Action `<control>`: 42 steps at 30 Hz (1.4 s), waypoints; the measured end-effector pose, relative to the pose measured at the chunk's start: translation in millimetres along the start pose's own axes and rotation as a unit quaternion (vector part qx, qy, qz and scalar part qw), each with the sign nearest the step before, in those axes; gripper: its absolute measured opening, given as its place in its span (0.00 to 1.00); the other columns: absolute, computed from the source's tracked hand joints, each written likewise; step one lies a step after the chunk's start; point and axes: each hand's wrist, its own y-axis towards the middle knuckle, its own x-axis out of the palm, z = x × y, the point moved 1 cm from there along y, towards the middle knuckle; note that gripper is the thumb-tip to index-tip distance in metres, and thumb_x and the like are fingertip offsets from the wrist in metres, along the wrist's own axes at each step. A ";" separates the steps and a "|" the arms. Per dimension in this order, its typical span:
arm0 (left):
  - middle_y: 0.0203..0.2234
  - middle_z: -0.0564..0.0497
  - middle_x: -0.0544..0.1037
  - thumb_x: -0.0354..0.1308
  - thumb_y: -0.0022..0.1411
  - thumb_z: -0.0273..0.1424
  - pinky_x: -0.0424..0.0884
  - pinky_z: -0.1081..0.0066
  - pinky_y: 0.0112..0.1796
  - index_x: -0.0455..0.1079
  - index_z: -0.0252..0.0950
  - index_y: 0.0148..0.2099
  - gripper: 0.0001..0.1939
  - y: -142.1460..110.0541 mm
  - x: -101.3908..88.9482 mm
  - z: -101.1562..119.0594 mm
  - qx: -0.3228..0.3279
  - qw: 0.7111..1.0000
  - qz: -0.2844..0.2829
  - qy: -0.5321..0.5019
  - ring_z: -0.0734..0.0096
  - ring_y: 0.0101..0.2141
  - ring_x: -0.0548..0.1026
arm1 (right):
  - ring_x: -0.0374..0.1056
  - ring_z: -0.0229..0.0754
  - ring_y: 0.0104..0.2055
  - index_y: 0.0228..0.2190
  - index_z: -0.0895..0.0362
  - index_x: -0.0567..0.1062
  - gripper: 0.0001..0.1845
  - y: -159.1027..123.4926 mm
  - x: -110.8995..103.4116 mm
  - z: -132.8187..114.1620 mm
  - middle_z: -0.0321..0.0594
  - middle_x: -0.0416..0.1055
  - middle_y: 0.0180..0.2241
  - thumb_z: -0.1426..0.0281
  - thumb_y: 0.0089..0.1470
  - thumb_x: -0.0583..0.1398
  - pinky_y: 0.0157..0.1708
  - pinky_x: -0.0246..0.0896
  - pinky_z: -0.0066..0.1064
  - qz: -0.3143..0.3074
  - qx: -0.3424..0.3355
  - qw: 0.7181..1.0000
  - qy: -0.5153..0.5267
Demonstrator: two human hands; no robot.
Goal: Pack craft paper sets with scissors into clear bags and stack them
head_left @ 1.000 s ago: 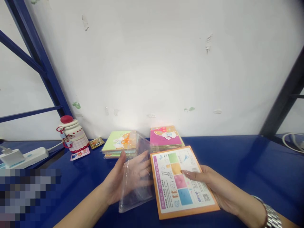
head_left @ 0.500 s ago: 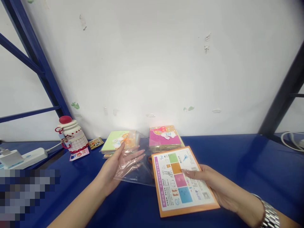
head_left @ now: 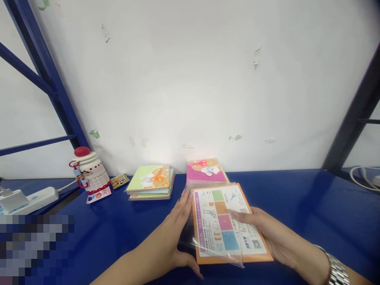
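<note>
My right hand [head_left: 276, 237] holds an orange paper pack [head_left: 228, 225] with a white printed sheet on top, thumb lying across its face. A clear plastic sleeve [head_left: 213, 237] covers the left part of the pack. My left hand [head_left: 175, 233] presses flat against the pack's left edge and the sleeve, fingers straight and together, thumb under the near corner. A silver watch [head_left: 335, 269] is on my right wrist.
A blue shelf surface [head_left: 297, 198] lies against a white wall. At the back lie a green-topped paper stack [head_left: 151, 182] and a pink-topped stack [head_left: 204, 170]. Left stand a red-capped bottle [head_left: 89, 170], a small packet [head_left: 119, 181] and a white power strip [head_left: 26, 198].
My left hand carried the clear sleeve from the left over to the orange pack, and the sleeve now lies over the pack's left part. The right hand stayed put.
</note>
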 end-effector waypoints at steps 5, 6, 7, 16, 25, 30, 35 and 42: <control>0.66 0.47 0.38 0.68 0.48 0.37 0.44 0.44 0.59 0.25 0.50 0.66 0.59 2.5 -7.2 -9.2 0.070 0.994 -0.017 0.088 0.48 0.63 0.39 | 0.74 0.55 0.41 0.43 0.67 0.73 0.19 0.3 -1.3 -2.9 0.55 0.77 0.39 0.72 0.49 0.66 0.43 0.70 0.44 0.021 -0.014 1.000 0.015; 0.66 0.47 0.41 0.65 0.51 0.35 0.44 0.45 0.59 0.27 0.50 0.66 0.54 2.3 -8.9 -9.0 0.077 0.992 -0.012 0.101 0.48 0.63 0.40 | 0.74 0.55 0.40 0.43 0.67 0.73 0.19 0.4 -1.9 -3.4 0.55 0.77 0.39 0.72 0.49 0.66 0.43 0.70 0.44 0.024 -0.012 0.999 0.018; 0.65 0.48 0.42 0.63 0.55 0.33 0.44 0.46 0.59 0.29 0.50 0.66 0.50 1.9 -10.8 -8.1 0.081 0.991 -0.002 0.108 0.49 0.63 0.41 | 0.75 0.55 0.40 0.42 0.68 0.73 0.18 0.5 -2.5 -3.9 0.55 0.77 0.39 0.71 0.50 0.66 0.43 0.71 0.43 0.024 -0.011 0.999 0.021; 0.64 0.57 0.51 0.43 0.68 0.33 0.44 0.59 0.61 0.41 0.49 0.66 0.26 -0.8 -23.4 14.1 -0.028 0.983 0.059 -0.174 0.61 0.63 0.49 | 0.73 0.56 0.43 0.44 0.67 0.72 0.18 -2.3 -4.4 -4.3 0.55 0.76 0.42 0.71 0.51 0.64 0.46 0.68 0.46 -0.004 -0.008 1.000 0.027; 0.58 0.45 0.65 0.42 0.67 0.44 0.52 0.49 0.57 0.35 0.53 0.66 0.30 11.6 -28.7 24.8 -0.078 0.721 0.131 -0.676 0.54 0.56 0.63 | 0.72 0.59 0.44 0.46 0.67 0.72 0.19 -3.3 -4.4 -2.1 0.56 0.76 0.42 0.72 0.52 0.63 0.50 0.61 0.54 -0.075 0.018 0.997 0.006; 0.57 0.45 0.66 0.49 0.67 0.34 0.49 0.51 0.59 0.33 0.51 0.67 0.34 14.0 -32.9 28.5 -0.084 0.713 0.181 -0.672 0.56 0.56 0.64 | 0.72 0.58 0.44 0.45 0.68 0.73 0.18 -4.8 -1.9 -1.2 0.57 0.75 0.42 0.74 0.52 0.63 0.50 0.61 0.53 -0.135 0.042 0.990 -0.006; 0.56 0.40 0.67 0.45 0.68 0.37 0.48 0.56 0.60 0.42 0.37 0.67 0.29 15.3 -23.6 21.5 -0.106 0.707 0.152 -0.682 0.59 0.58 0.61 | 0.72 0.58 0.45 0.46 0.67 0.73 0.18 -7.3 1.7 -0.6 0.56 0.76 0.42 0.74 0.53 0.62 0.51 0.60 0.54 -0.152 0.040 0.988 -0.002; 0.61 0.48 0.59 0.50 0.66 0.35 0.48 0.58 0.60 0.58 0.39 0.62 0.22 12.6 -15.0 20.2 -0.069 0.755 0.104 -0.644 0.60 0.61 0.54 | 0.73 0.55 0.43 0.43 0.66 0.75 0.17 -5.1 -2.1 0.9 0.55 0.76 0.42 0.71 0.52 0.64 0.50 0.62 0.50 -0.109 0.047 0.993 0.013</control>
